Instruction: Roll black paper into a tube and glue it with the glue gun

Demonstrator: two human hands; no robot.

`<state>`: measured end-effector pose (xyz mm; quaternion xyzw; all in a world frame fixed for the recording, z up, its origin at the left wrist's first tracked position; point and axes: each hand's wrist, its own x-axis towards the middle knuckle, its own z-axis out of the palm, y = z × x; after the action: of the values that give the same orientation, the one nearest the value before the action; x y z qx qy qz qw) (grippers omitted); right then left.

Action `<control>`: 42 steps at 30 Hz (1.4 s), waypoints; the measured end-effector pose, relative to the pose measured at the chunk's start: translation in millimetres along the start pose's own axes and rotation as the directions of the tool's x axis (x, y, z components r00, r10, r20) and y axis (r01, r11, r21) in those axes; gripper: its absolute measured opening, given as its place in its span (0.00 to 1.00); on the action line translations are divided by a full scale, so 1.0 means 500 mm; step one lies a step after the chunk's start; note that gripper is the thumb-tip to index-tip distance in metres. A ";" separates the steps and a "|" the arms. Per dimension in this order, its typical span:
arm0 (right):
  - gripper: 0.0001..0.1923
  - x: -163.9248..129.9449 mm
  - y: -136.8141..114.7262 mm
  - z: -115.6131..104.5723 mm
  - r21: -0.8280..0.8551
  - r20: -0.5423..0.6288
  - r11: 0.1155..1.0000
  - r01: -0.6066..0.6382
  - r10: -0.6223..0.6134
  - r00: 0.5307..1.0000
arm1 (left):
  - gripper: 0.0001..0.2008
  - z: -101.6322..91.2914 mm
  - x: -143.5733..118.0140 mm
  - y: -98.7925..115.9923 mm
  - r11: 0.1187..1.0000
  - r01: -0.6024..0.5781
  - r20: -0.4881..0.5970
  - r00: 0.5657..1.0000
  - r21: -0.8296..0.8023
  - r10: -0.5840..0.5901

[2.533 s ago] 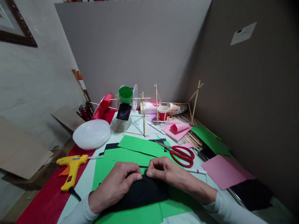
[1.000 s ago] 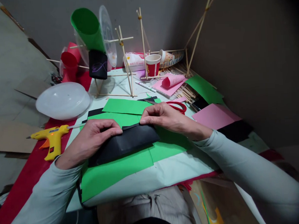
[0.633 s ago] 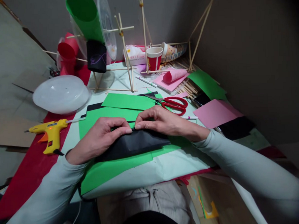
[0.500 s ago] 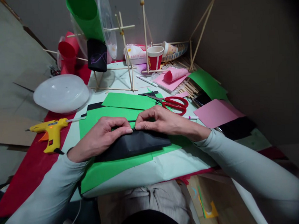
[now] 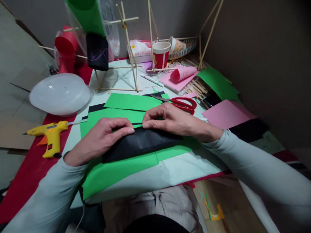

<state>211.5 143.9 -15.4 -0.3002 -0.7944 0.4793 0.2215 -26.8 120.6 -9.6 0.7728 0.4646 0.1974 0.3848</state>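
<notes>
A sheet of black paper bends upward between my hands, over green paper sheets on the table. My left hand pinches its far edge with thumb and fingers. Close to it on the right, my right hand pinches the same edge, with a small gap between the thumbs. Just beyond my right hand lie red-handled scissors, partly covered by it. A green paper strip lies past my fingers.
A yellow glue gun lies on the left, below a white translucent bowl-like piece. Behind stand a wooden stick frame and a red paper cup. Pink paper and loose sticks lie on the right.
My hands have drawn slightly apart along the black paper's edge, the right one shifting a little right. Both still pinch it. The whole view has shifted slightly.
</notes>
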 end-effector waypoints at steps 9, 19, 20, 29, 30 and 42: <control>0.20 -0.001 -0.001 -0.007 0.128 -0.009 0.988 -0.084 0.086 0.996 | 0.15 -0.016 -0.004 0.007 1.000 0.025 -0.108 0.994 -0.019 -0.027; 0.23 -0.002 -0.002 -0.008 0.199 -0.144 0.977 -0.081 0.111 0.983 | 0.13 -0.038 -0.005 -0.003 0.991 0.021 -0.162 0.986 -0.133 -0.042; 0.23 -0.002 -0.002 -0.010 0.201 -0.160 0.977 -0.076 0.109 0.981 | 0.13 -0.043 -0.004 -0.007 0.990 0.032 -0.147 0.988 -0.137 -0.052; 0.19 0.000 -0.002 -0.018 0.311 -0.210 0.947 -0.082 0.152 0.966 | 0.18 -0.065 -0.010 -0.014 0.951 0.108 -0.229 0.957 -0.289 -0.178; 0.19 0.001 -0.002 -0.018 0.310 -0.222 0.948 -0.072 0.146 0.964 | 0.18 -0.064 -0.010 -0.013 0.940 0.108 -0.238 0.952 -0.323 -0.192; 0.21 0.004 0.018 -0.027 0.348 -0.263 0.935 -0.073 0.172 0.949 | 0.19 -0.062 -0.018 -0.009 0.715 -0.020 -0.284 0.925 -0.699 -0.251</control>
<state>221.0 156.9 -17.7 -0.3747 -0.6402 0.5708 0.3520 -54.3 126.6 6.8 0.4928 0.4675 0.4686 0.5649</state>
